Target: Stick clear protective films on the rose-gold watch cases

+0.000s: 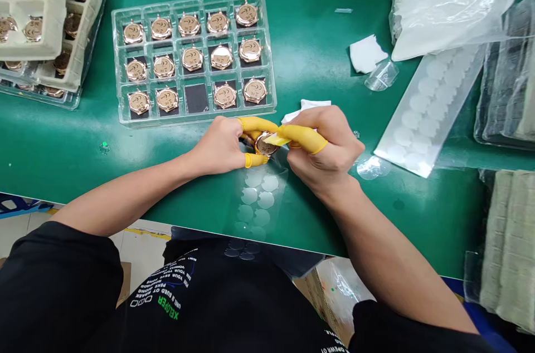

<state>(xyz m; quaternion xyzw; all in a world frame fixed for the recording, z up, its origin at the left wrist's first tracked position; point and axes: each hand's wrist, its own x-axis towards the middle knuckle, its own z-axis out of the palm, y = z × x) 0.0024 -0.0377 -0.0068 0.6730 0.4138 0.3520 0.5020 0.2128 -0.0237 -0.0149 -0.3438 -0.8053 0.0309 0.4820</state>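
Head view: a clear plastic tray [117,63] lies on a green bench mat [301,24], holding rose-gold watch cases [193,58] in three rows, with one cell in the bottom row showing only its dark pad [196,98]. Just below the tray's front edge, the left hand [221,147] and right hand [324,150] meet over a single rose-gold watch case [265,144], its face showing between them. The left fingers, in yellow finger cots [254,124], are clenched on the case from above and below. The right hand's cotted fingers [303,138] are pinched on a small yellowish film tab [276,140], which lies against the case face. The fingers hide much of the case, so whether it touches the mat is hard to tell. Further below the tray lies a clear sheet of round film discs [259,197], partly under the hands. Right of the tray are a white strip of round discs [430,108] and a plastic bag of white material [447,8]. Left of it, pulp trays of more cases [42,13] are stacked.
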